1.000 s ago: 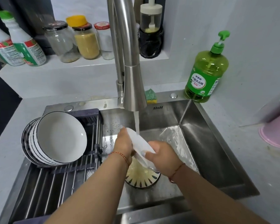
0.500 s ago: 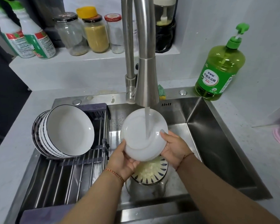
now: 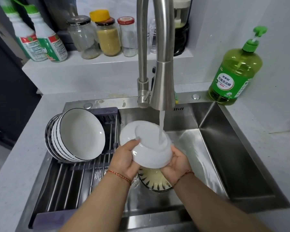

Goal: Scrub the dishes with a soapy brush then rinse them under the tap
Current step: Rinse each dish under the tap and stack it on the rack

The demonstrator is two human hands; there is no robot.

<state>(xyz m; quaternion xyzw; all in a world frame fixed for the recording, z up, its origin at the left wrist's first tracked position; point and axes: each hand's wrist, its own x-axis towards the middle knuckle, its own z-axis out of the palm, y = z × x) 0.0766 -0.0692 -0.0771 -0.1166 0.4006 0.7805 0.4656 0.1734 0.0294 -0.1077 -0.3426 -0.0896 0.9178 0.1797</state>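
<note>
1. Two hands hold one white bowl (image 3: 149, 146) over the sink (image 3: 233, 156). The left hand (image 3: 126, 158) grips the bowl's left edge, with one fingertip (image 3: 137, 138) on the outer wall and the other fingers below the rim. The right hand (image 3: 176, 163) grips the lower right edge from underneath, palm turned up.
2. The bowl is turned over and tilted, so its base ring faces up and toward the camera. The water stream (image 3: 161, 128) from the tap (image 3: 162, 81) falls on the right part of this base.
3. Each wrist carries a thin orange thread bracelet (image 3: 120, 174).
4. Directly under the hands, a patterned bowl (image 3: 153, 182) stands on the sink floor; it has dark marks around the rim and a yellowish inside. The hands hide part of it.
5. On the left, a drying rack (image 3: 70, 186) with metal bars lies across the sink. A stack of bowls (image 3: 74, 136) with dark rims leans on its side there, the openings facing right.
6. At the back right corner of the sink stands a green soap bottle (image 3: 233, 74) with a pump.
7. On the shelf behind the tap are several glass jars (image 3: 107, 37) and, further left, two white and green bottles (image 3: 40, 39).
</note>
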